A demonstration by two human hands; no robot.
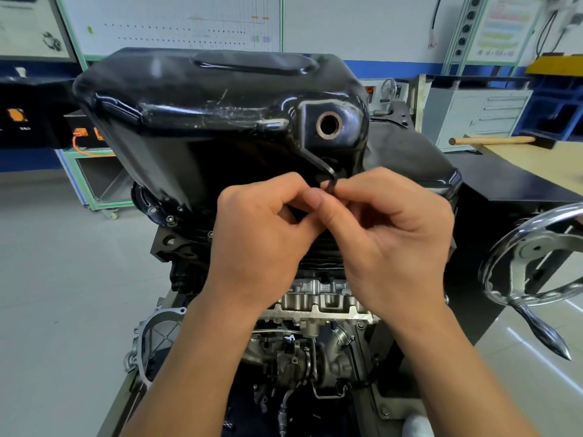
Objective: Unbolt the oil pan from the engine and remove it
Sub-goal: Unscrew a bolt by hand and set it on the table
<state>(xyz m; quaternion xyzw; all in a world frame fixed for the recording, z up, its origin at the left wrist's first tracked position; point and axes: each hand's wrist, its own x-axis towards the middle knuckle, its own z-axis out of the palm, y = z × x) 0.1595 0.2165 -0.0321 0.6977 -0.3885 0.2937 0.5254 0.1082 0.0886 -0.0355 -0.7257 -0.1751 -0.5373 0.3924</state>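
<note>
A glossy black oil pan (205, 115) sits on top of the upturned engine (318, 304), its open drain hole (329, 125) facing me. A black L-shaped hex key (318, 164) stands in front of the pan's near flange. My left hand (262, 244) and my right hand (394, 244) meet just below the drain hole, and the fingertips of both pinch the key's lower end. The key's tip and the bolt under it are hidden by my fingers. Other flange bolts (170, 219) show at the left.
A chrome handwheel (536, 266) of the engine stand sticks out at the right. Behind it stands a wooden bench with a wooden handle (492, 140) and a grey drawer cabinet (482, 115). A training board on a green-framed trolley (94, 171) stands at the back left.
</note>
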